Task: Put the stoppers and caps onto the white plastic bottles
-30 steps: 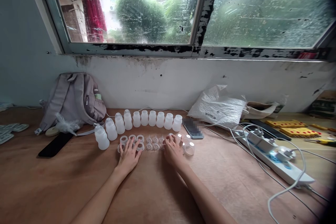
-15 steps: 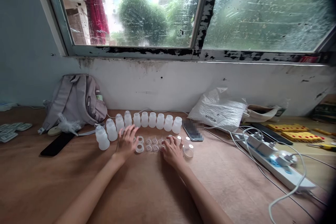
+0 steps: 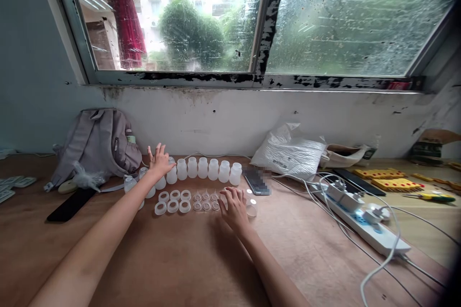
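Observation:
Frosted plastic bottles (image 3: 202, 169) stand upright in a curved row; some at the left end have clear caps on. My left hand (image 3: 159, 162) reaches over that end with its fingers spread, right beside a capped bottle (image 3: 172, 174). Whether it touches the bottle I cannot tell. In front of the row lie several white rings (image 3: 173, 206) and small clear nipple-shaped pieces (image 3: 206, 206). My right hand (image 3: 234, 206) lies over the right end of these pieces, fingers apart, nothing visibly gripped. Clear domed caps (image 3: 251, 210) sit just right of it, partly hidden by the hand.
At the back left are a grey backpack (image 3: 97, 144) and a black phone (image 3: 70, 207). To the right lie another phone (image 3: 257, 182), a silvery plastic bag (image 3: 291, 153) and a power strip (image 3: 360, 220) with loose cables. Yellow parts (image 3: 398, 185) lie farther right.
My left hand has moved from the white rings to the left and back, over the left-end bottles, uncovering the rings. My right hand stays over the clear pieces. The view has shifted slightly.

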Demonstrator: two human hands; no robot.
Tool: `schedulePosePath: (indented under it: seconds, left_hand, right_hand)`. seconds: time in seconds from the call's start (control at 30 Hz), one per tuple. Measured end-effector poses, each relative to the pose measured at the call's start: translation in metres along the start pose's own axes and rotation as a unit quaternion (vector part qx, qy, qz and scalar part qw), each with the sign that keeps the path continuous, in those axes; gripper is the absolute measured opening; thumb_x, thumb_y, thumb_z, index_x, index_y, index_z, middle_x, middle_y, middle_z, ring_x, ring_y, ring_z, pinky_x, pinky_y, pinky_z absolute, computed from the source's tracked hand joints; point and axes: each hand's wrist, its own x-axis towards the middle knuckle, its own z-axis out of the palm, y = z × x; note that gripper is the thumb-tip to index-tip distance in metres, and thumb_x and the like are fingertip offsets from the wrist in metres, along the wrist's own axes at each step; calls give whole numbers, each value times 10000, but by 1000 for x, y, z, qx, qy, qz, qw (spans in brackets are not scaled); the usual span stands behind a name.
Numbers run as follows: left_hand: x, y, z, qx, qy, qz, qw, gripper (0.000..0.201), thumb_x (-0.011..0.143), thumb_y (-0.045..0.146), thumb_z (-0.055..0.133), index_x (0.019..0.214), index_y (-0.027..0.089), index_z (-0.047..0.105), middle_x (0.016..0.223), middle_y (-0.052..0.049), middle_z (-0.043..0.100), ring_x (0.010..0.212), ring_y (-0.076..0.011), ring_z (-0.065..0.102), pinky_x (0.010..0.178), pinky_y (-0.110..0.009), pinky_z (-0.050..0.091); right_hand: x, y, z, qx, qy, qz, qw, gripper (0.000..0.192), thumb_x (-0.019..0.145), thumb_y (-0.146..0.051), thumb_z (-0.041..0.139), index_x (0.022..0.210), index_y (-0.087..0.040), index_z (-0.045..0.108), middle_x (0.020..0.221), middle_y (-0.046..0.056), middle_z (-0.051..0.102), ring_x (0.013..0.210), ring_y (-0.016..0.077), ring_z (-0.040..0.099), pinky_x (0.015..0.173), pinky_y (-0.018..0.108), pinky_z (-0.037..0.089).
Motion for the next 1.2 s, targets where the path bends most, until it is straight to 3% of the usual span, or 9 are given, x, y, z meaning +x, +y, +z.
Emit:
schedulePosePath:
  seconds: [0.2,0.3,0.43,0.6,0.7,0.83,0.97,1.07,1.2]
  left_hand:
    - [-38,20,-46,-164,193,-49,966,290,700,353,529,922,168,552,1244,-138,453,1194,-313,324,1002,-525,108]
    - [-76,38,-58,-353,230,-54,905,361,770,307,455,1109,190,418,1128,-95,530,1063,-230,471,940,-424,313]
    - [-126,66,-38,-532,249,-94,804,372,802,328,411,1147,193,380,1030,-82,523,947,-200,520,827,-356,415]
    - [-164,92,-2,-597,143,-118,781,394,799,357,429,1159,204,387,1024,-86,521,925,-213,532,820,-373,417]
    - [-170,101,3,-606,51,-66,791,455,756,358,506,1166,207,379,1080,-95,518,973,-226,520,835,-367,412]
    - [-167,111,1,-632,-124,-6,765,570,642,342,634,1141,200,399,928,-50,589,799,-198,558,698,-309,455]
    - [-169,118,-2,-633,-224,-3,741,249,600,288,648,794,170,544,738,-11,585,659,-163,518,591,-268,418]
    - [-175,122,-8,-699,-253,-33,668,147,611,236,616,692,151,528,629,-5,548,570,-132,481,530,-251,380]
    - [-179,126,-17,-794,-335,-90,500,125,560,189,582,653,124,530,577,-32,558,519,-152,518,486,-263,382]
  right_hand:
    - [1,-5,0,70,56,0,996,277,831,-243,410,1100,-182,443,1007,83,545,977,228,459,947,472,267]
    - [0,-9,1,102,70,-8,992,275,842,-238,400,1111,-189,432,1000,82,543,964,226,468,932,473,297]
    - [-3,-14,2,152,71,-18,986,257,853,-217,383,1104,-208,435,980,81,548,952,226,479,873,438,373]
    - [-10,-22,2,225,38,-24,973,238,866,-211,355,1083,-222,452,953,73,563,923,211,504,815,387,417]
    - [-13,-28,-2,300,16,-3,954,261,883,-242,321,1124,-222,419,966,70,571,907,194,528,800,363,425]
    - [-13,-38,-13,400,-20,32,916,300,882,-362,306,1112,-222,440,956,60,577,889,193,542,768,329,430]
    - [-9,-52,-26,503,-83,70,857,295,838,-453,381,968,-231,525,844,29,565,771,177,532,665,281,429]
    - [-5,-60,-34,567,-127,109,806,242,776,-441,511,861,-216,538,742,1,533,684,153,498,592,245,399]
    - [-1,-62,-38,591,-137,179,775,241,761,-418,547,720,-182,535,643,-20,483,594,118,437,523,213,343]
